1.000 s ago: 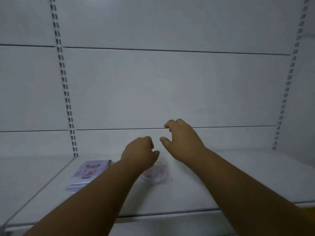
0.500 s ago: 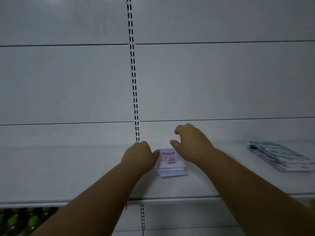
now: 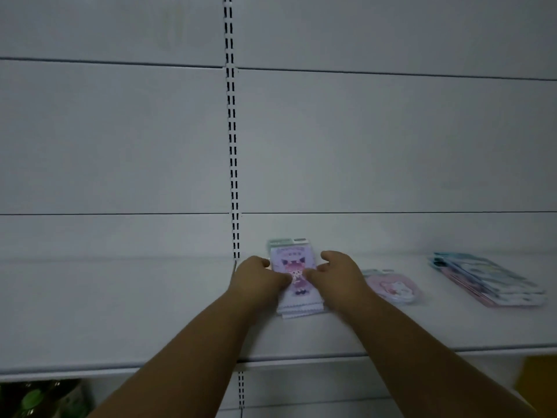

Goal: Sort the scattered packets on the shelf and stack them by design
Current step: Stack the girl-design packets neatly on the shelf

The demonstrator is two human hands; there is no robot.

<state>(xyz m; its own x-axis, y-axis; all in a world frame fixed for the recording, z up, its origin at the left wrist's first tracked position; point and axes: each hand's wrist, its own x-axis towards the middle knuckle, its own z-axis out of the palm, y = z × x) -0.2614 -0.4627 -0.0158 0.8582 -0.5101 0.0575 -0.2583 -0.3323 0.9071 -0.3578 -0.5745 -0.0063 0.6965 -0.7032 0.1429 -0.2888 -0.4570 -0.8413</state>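
The purple stack (image 3: 297, 282) is flanked on the shelf (image 3: 120, 312) by both hands, its long axis running away from the person. The left hand (image 3: 259, 277) and right hand (image 3: 334, 279), fingers curled, are pressed against its sides, equally near.
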